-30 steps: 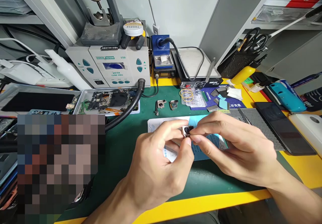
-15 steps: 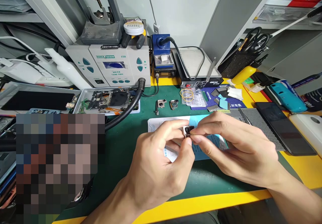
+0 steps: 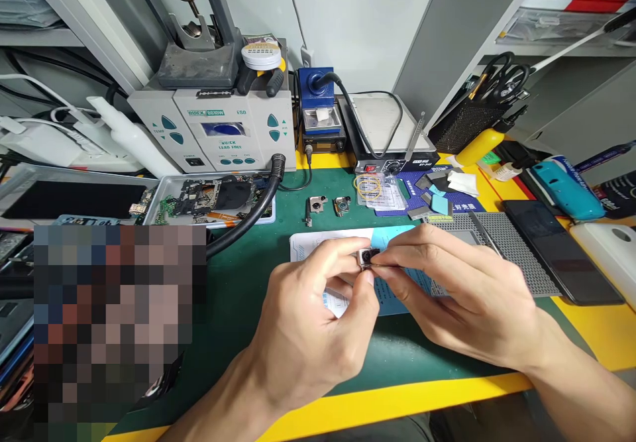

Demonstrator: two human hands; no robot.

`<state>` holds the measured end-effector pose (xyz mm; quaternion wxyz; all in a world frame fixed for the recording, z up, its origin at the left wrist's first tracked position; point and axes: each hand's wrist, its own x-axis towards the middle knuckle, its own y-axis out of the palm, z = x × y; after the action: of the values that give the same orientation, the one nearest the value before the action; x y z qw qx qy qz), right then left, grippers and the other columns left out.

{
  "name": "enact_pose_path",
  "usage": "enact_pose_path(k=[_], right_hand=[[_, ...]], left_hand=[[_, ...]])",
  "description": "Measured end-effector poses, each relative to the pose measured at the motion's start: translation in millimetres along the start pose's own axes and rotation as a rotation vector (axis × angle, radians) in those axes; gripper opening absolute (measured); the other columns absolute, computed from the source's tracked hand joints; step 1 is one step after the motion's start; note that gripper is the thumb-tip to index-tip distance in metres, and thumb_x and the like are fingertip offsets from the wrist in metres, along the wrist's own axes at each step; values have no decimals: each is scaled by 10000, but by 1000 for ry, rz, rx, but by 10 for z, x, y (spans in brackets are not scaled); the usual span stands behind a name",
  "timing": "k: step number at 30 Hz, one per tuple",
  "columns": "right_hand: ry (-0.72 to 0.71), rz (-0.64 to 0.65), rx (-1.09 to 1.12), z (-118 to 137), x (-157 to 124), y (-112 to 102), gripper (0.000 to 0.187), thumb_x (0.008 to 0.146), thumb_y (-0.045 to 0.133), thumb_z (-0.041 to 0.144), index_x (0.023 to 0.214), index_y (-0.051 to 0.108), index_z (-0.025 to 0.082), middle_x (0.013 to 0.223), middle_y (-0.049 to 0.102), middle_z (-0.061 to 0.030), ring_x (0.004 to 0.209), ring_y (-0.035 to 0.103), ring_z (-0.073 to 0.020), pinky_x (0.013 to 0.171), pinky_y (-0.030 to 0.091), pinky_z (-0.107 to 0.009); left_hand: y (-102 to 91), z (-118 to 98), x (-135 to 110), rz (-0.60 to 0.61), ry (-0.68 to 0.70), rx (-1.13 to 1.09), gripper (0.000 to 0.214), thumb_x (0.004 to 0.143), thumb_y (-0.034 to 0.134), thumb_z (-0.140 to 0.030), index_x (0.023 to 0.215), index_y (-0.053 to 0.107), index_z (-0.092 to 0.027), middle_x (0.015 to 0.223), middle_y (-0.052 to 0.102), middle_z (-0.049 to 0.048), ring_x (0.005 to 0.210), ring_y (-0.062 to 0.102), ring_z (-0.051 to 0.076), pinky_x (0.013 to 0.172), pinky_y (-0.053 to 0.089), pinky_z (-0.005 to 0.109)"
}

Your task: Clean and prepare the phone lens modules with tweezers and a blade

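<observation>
My left hand [image 3: 308,323] and my right hand [image 3: 462,289] meet over the green mat [image 3: 238,296], both pinching one small camera module [image 3: 368,257] with a dark round lens in a metal frame. The left thumb and forefinger grip its left side. The right fingertips grip its right side, where a thin flat part pokes out. Under the hands lie a white card and a light blue sheet [image 3: 392,236]. Two more small camera modules [image 3: 317,205] [image 3: 342,205] lie on the mat farther back.
A grey hot-air station [image 3: 223,130] stands at the back with a black hose [image 3: 253,213] curving over a metal tray of circuit boards [image 3: 199,200]. A blue soldering stand [image 3: 318,107], a heating plate [image 3: 382,127], a mesh tool holder [image 3: 467,120], a perforated grey pad [image 3: 501,250] and a dark phone [image 3: 561,250] sit right.
Hardly anything: both hands hold the module in the same place, with only a slight shift of the view.
</observation>
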<state>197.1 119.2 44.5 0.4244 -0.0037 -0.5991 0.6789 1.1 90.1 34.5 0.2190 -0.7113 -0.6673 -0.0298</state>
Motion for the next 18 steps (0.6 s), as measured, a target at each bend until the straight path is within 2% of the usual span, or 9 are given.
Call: enact_pose_path(k=[5,9,13,18], right_hand=[[-45,11,-196,9,-18,3,112,989,643,197,1096,641,166,911,695,-23,730,638,-132,571,463,-275],[-128,-27,-314,10,-48,-13,88,970,646,139,1056,657,158,927,725,-32,770,648,-135,622,479,-270],[-186,-2,-342,1,-76,-36,142,961,624,110,1095,666,137,976,745,-74,828,668,-174,652,520,-294],[-185,39,-314,12,-98,-51,223,978,570,118,1168,684,98,1001,755,-106,864,709,-218,681,580,-335]], left_hand=[[7,7,-4,0,8,4,241,871,622,-44,1097,684,-100,867,806,-6,725,755,48,734,566,50],[6,13,-12,-6,12,13,254,876,606,-38,1108,674,-116,890,811,-3,716,756,50,738,571,57],[1,14,-24,1,21,45,240,870,622,-55,1087,683,-137,846,797,-28,712,754,52,728,568,59],[9,16,-33,-28,52,109,286,852,642,-53,1119,675,-153,876,808,-35,691,755,62,710,581,81]])
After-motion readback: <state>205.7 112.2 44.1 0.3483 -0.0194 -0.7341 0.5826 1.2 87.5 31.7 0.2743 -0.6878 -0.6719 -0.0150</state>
